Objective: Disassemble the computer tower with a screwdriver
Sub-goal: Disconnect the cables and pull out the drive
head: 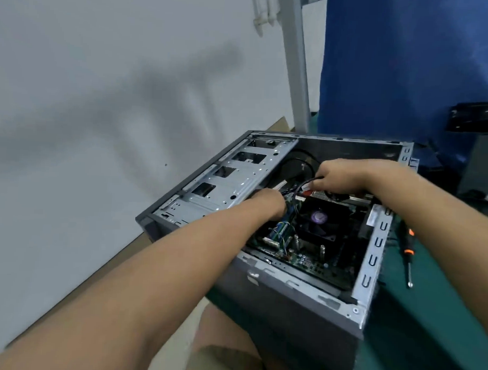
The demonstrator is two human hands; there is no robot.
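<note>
Both hands work inside the open computer tower [288, 305], which lies on its side on the green bench [426, 329] so its insides face up to me. My right hand [340, 177] pinches a bundle of thin cables [306, 187] above the board, lifted, I judge, to free a plug. My left hand [267, 203] reaches down beside the drive cage [232, 181], just left of the black fan [319, 218]; its fingers are hidden, so I cannot tell what they grip. The screwdriver [406, 246] lies unused on the bench just right of the tower, within reach for the screws to come.
</note>
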